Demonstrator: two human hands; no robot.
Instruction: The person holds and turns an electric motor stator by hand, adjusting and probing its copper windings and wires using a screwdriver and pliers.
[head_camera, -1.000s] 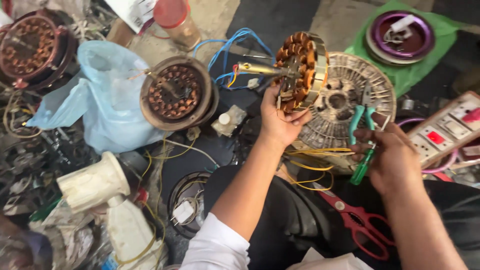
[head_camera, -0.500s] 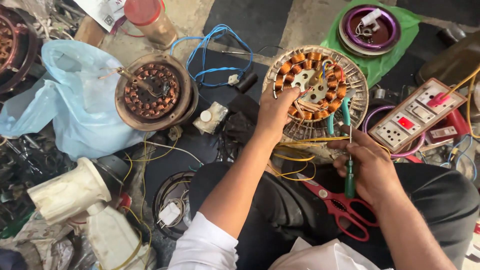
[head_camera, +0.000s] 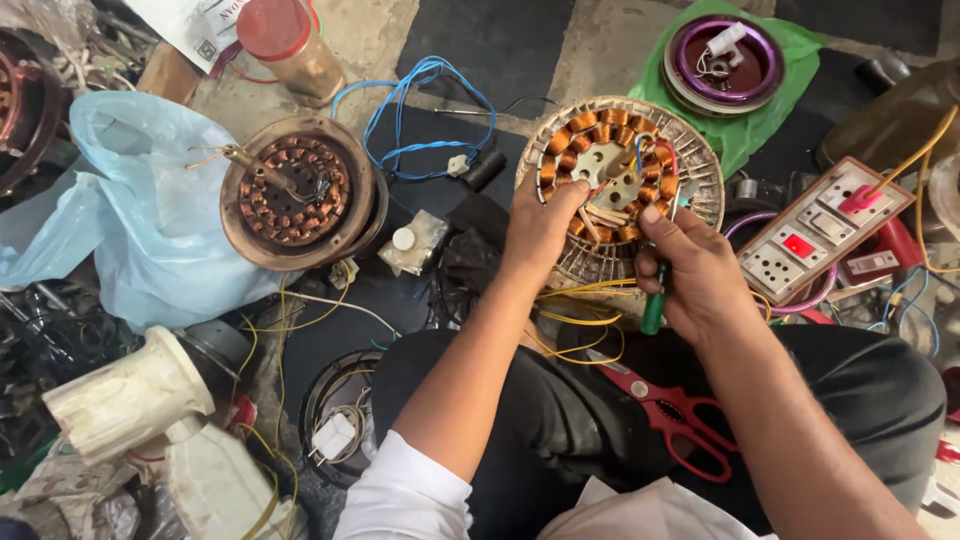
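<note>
Just above the centre of the frame, the person's left hand (head_camera: 540, 225) is gripping the near left edge of a round stator ring of copper-wound coils (head_camera: 610, 170), its fingers (head_camera: 572, 198) curling over the coils and grasping them. The stator is lying on a pale round ribbed metal fan housing (head_camera: 700, 175), right of centre in the upper half. The right hand (head_camera: 700, 275) is sitting just beside the left, at the lower right edge of the stator, its fingers clenching around a green-handled tool (head_camera: 655, 305) whose handle is sticking out below the fist; its working tip is hidden by the hand. Thin yellow wires (head_camera: 580, 320) are trailing from under the housing down onto the person's dark trousers.

A pair of red-handled scissors (head_camera: 670, 415) is lying on the lap, below the right hand. At the right of the frame, a white switch-and-socket board with a glowing red switch (head_camera: 820, 240) is lying tilted. In the upper right, a purple round cover (head_camera: 725, 55) is resting on a green plastic bag (head_camera: 760, 130). Left of centre, a second copper-wound motor in a brownish round shell (head_camera: 295, 190) is sitting beside a pale blue plastic bag (head_camera: 120, 200). A looped blue wire (head_camera: 420, 110) is lying between the two motors, and a red-lidded jar (head_camera: 290, 45) is standing at the top left. A cream-coloured plastic housing (head_camera: 125, 395) is lying at the lower left.
</note>
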